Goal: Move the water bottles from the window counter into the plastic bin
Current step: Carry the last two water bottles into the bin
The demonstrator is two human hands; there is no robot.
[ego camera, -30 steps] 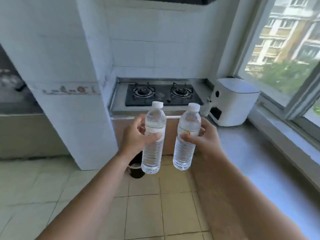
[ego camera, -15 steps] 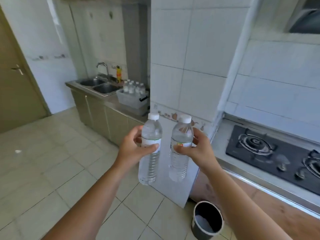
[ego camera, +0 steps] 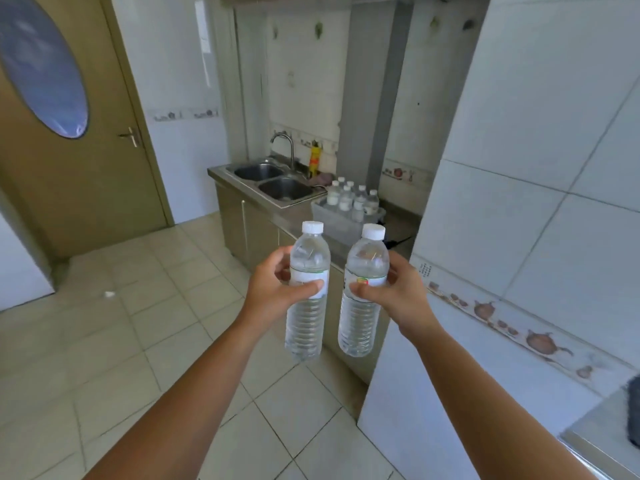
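Observation:
I hold two clear water bottles with white caps upright in front of me. My left hand (ego camera: 275, 289) grips the left water bottle (ego camera: 306, 317) at its label. My right hand (ego camera: 401, 292) grips the right water bottle (ego camera: 362, 317) the same way. Ahead, on the steel counter beside the sink, stands a clear plastic bin (ego camera: 341, 221) with several capped bottles (ego camera: 349, 197) standing in it. The bin is beyond and slightly above my hands in the picture, partly hidden by the two caps.
A double steel sink (ego camera: 273, 183) with a tap sits left of the bin, a yellow bottle (ego camera: 314, 161) behind it. A white tiled pillar (ego camera: 519, 202) stands close on the right. A brown door (ego camera: 69, 150) is at the left. Tiled floor (ego camera: 138, 323) spreads below.
My view has swung left from the stove and window to the sink counter. The bin has come nearer and more central. Both hands keep the same grip on the bottles.

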